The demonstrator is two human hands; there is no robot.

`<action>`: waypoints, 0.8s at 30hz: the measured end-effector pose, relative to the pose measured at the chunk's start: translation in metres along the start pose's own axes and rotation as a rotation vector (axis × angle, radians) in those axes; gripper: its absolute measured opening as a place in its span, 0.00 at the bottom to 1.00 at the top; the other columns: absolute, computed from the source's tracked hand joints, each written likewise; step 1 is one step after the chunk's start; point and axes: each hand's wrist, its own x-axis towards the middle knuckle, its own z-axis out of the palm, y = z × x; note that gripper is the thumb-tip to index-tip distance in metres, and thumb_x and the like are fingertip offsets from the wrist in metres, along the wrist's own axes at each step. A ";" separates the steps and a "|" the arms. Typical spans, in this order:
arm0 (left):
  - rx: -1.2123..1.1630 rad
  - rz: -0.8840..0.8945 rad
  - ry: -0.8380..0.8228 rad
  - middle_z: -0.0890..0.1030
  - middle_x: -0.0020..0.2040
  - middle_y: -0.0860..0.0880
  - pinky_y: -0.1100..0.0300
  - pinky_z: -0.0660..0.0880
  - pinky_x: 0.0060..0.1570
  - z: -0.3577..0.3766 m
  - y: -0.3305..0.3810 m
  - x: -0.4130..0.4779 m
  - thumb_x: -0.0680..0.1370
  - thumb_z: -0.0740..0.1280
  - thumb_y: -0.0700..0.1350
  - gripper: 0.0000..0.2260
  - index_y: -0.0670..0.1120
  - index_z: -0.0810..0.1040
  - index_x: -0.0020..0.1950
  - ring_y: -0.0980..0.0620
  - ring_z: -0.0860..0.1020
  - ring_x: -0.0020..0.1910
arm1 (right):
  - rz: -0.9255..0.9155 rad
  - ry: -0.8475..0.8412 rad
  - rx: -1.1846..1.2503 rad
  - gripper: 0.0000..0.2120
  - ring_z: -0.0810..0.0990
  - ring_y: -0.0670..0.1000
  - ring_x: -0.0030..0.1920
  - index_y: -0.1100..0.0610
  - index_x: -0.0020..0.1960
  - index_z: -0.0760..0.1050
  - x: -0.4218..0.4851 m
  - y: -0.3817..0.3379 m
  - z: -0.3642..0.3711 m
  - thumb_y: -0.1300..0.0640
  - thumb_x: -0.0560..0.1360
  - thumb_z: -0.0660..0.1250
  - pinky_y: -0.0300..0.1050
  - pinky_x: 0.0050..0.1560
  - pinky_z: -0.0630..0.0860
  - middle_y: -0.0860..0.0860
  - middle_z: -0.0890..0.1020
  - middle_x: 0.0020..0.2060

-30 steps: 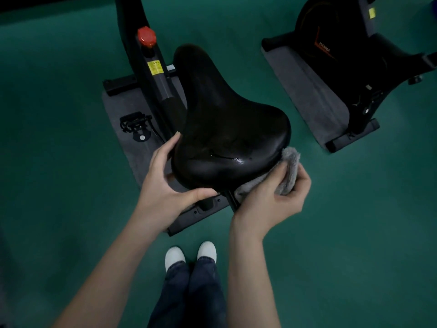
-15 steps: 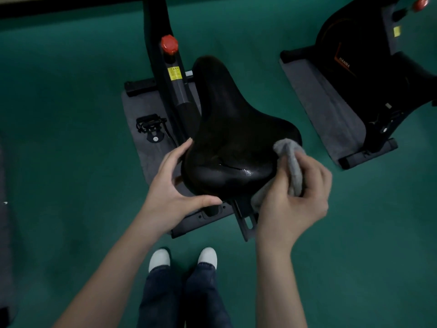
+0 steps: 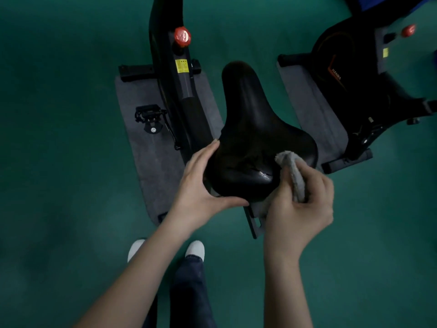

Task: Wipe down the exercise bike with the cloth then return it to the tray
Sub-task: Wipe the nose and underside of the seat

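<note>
Right hand point(image 3: 300, 209) grips the cloth point(image 3: 295, 174) (lower end hidden) against the saddle point(image 3: 255, 129); left hand point(image 3: 198, 185) clasps its edge.

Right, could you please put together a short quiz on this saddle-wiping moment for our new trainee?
1. True or false: the right hand holds the grey cloth at the rear of the saddle.
2. What does the left hand hold? A) a spray bottle B) the saddle's rear edge C) a tray
3. Fill in: the knob on top of the bike frame is ____ in colour.
Key: 1 true; 2 B; 3 red.
</note>
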 end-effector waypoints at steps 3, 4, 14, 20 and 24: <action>-0.021 0.033 -0.038 0.64 0.68 0.66 0.62 0.64 0.69 -0.006 -0.004 0.002 0.58 0.77 0.58 0.45 0.55 0.63 0.72 0.64 0.63 0.70 | -0.084 0.010 -0.027 0.08 0.80 0.55 0.46 0.60 0.47 0.82 -0.026 -0.013 0.009 0.68 0.71 0.70 0.41 0.49 0.76 0.51 0.79 0.45; -0.034 0.032 -0.054 0.64 0.69 0.65 0.58 0.66 0.69 -0.010 -0.005 0.004 0.59 0.77 0.57 0.44 0.55 0.64 0.72 0.64 0.63 0.70 | -0.099 0.009 -0.025 0.08 0.80 0.55 0.46 0.61 0.47 0.82 -0.033 -0.017 0.013 0.68 0.70 0.70 0.38 0.49 0.75 0.51 0.79 0.45; -0.100 0.066 -0.082 0.67 0.72 0.56 0.46 0.67 0.69 -0.019 -0.017 0.009 0.61 0.76 0.58 0.42 0.50 0.67 0.72 0.59 0.64 0.72 | -0.171 -0.129 -0.151 0.09 0.79 0.54 0.48 0.59 0.48 0.82 -0.022 -0.022 0.009 0.66 0.70 0.69 0.33 0.51 0.72 0.51 0.81 0.45; -0.106 0.047 -0.093 0.66 0.73 0.54 0.47 0.65 0.70 -0.015 -0.023 0.010 0.62 0.79 0.56 0.44 0.47 0.65 0.74 0.55 0.64 0.72 | -0.436 -0.364 -0.243 0.08 0.77 0.55 0.47 0.60 0.47 0.83 -0.019 -0.034 0.021 0.68 0.69 0.70 0.29 0.51 0.68 0.52 0.81 0.45; -0.142 -0.016 -0.139 0.65 0.72 0.59 0.49 0.65 0.70 -0.018 -0.023 0.009 0.59 0.78 0.59 0.47 0.52 0.63 0.75 0.59 0.63 0.72 | -0.482 -0.509 -0.328 0.09 0.76 0.54 0.47 0.58 0.48 0.83 0.022 -0.042 0.036 0.67 0.71 0.69 0.24 0.46 0.65 0.46 0.79 0.41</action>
